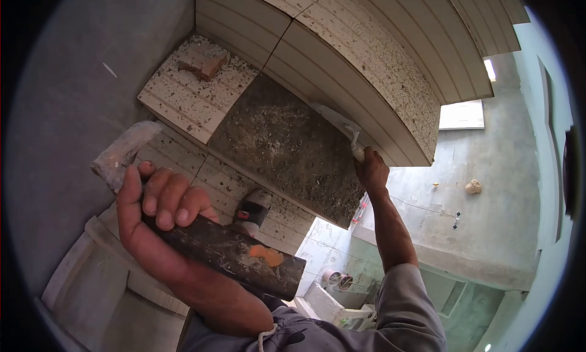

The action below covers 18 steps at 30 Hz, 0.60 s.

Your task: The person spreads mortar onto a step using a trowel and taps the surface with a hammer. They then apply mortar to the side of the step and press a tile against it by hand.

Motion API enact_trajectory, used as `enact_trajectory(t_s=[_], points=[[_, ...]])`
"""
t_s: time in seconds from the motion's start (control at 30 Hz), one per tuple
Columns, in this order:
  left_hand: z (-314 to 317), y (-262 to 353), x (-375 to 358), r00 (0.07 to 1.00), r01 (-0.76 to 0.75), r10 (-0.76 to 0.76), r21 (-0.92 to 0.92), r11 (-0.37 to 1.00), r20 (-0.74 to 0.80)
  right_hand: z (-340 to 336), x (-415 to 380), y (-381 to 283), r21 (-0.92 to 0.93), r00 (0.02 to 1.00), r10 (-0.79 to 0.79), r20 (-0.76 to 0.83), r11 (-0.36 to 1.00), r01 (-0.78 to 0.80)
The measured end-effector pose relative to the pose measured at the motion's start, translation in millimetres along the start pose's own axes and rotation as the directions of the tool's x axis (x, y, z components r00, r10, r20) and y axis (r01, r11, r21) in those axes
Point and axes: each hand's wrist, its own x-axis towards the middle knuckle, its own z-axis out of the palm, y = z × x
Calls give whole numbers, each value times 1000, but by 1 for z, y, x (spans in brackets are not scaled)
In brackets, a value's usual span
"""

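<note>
My left hand (165, 199), at lower left, has its fingers wrapped round the thick dark handle (244, 257) of a mallet; an orange patch marks the handle. The mallet's dusty grey head (125, 150) sticks out beyond the fingers. On the right, my right hand (371, 170) grips a trowel (342, 123) by its handle. The trowel's blade lies at the back edge of the grey mortar bed (274, 132), against the striped riser (342, 89). Beside the mortar, a speckled step tile (183, 95) carries a broken piece of brick (204, 62).
Striped stair risers and treads, strewn with grit, rise above the mortar. A dark and red object (253, 210), partly hidden, rests on the lower step (226, 181). A grey wall (73, 77) borders the left. At right the stairs drop off towards a lower floor (464, 169).
</note>
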Motion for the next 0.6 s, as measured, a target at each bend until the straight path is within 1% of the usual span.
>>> enact_trajectory(t_s=[0.03,0.07,0.1,0.13,0.17,0.2,0.23,0.3,0.33,0.4,0.43,0.5,0.53,0.6], points=[[0,-1,3,1000,-11,11,7,1000,2,0,0,-4,3,1000,0,4,1000,0],[1,-3,5,1000,-11,11,9,1000,-2,-1,-2,-8,38,999,11,-34,999,-10],[1,-5,8,1000,14,-14,-1,1000,8,-1,-4,-9,73,997,23,-72,997,-18],[1,-7,11,999,38,-38,-11,999,17,4,-5,-7,75,998,21,-66,997,-16],[2,-9,14,999,33,-33,-7,999,12,12,-7,-5,119,994,51,-95,992,-40],[3,-12,17,998,69,-69,-18,997,8,20,-9,-3,164,989,83,-124,984,-62],[5,-15,18,994,111,-111,-27,993,3,30,-15,5,168,989,86,-118,984,-66],[4,-20,22,993,119,-119,-6,993,8,36,-14,9,73,988,110,113,990,-119],[4,-23,26,994,111,-112,5,994,12,32,-5,6,77,990,97,98,992,-104],[4,-25,27,994,110,-110,4,994,2,20,-15,0,165,994,92,56,981,-100],[5,-28,31,994,108,-108,-2,994,15,22,-9,-1,164,995,90,47,982,-96],[6,-38,35,996,92,-92,-15,996,-2,25,-7,1,256,987,90,-137,965,-53],[7,-40,36,997,81,-81,-19,997,-14,25,-12,3,256,986,94,-137,965,-57],[7,-42,42,995,100,-100,-11,995,2,25,-10,-1,108,996,-78,-53,991,83]])
